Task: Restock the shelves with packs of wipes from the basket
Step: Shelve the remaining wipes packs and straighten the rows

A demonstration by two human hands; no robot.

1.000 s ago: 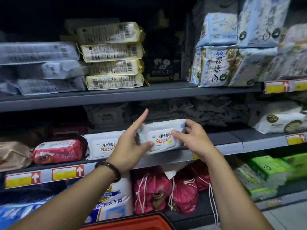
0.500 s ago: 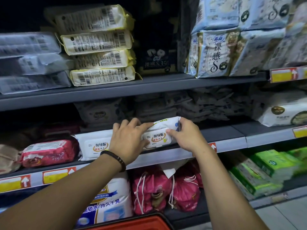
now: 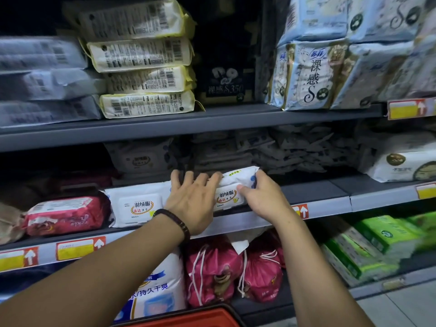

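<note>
Compared with a second ago, the pack of wipes (image 3: 230, 195) has been pushed further onto the middle shelf (image 3: 313, 191), just right of a matching pack (image 3: 139, 206). Its long axis is laid left-right, label turned to the near side. It's pressed by the left hand (image 3: 192, 201), fingers spread flat, and its right end is pinched by the right hand (image 3: 262, 199). Its left half is covered, and the red basket (image 3: 188, 318) is cut off at the bottom.
</note>
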